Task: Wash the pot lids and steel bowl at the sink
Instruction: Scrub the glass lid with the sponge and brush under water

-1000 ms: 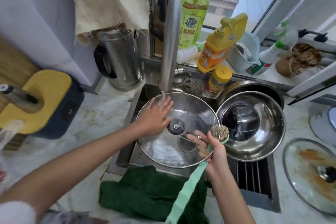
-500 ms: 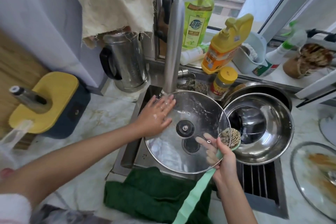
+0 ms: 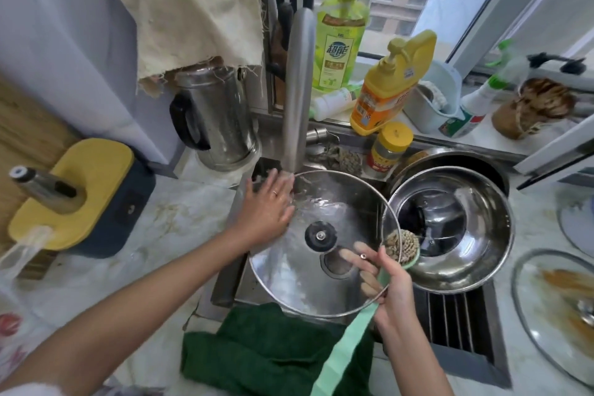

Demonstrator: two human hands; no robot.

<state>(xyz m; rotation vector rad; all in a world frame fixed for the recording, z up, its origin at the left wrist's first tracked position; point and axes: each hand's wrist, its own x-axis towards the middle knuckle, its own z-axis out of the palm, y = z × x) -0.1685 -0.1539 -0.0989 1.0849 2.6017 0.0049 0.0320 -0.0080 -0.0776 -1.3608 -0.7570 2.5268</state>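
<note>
A round glass pot lid [image 3: 302, 267] with a steel rim is held over the sink under the running tap [image 3: 297, 90]. My left hand [image 3: 268, 209] lies flat on its wet upper left surface, fingers straight. My right hand [image 3: 390, 286] grips the lid's right rim, fingers showing through the glass, and also holds a green-handled scrub brush [image 3: 403, 246]. The steel bowl [image 3: 450, 228] sits in the sink to the right. A second, dirty glass lid [image 3: 556, 312] lies on the counter at far right.
A steel kettle [image 3: 218, 119] stands left of the tap. Soap bottles [image 3: 340, 32] and a yellow jar [image 3: 390, 146] line the sill behind the sink. A dark green towel [image 3: 266, 354] drapes the front edge. A yellow-topped holder [image 3: 80, 193] sits on the left counter.
My left hand slid up the lid toward the water stream, rubbing its top left edge. My right hand kept its grip on the rim and brush.
</note>
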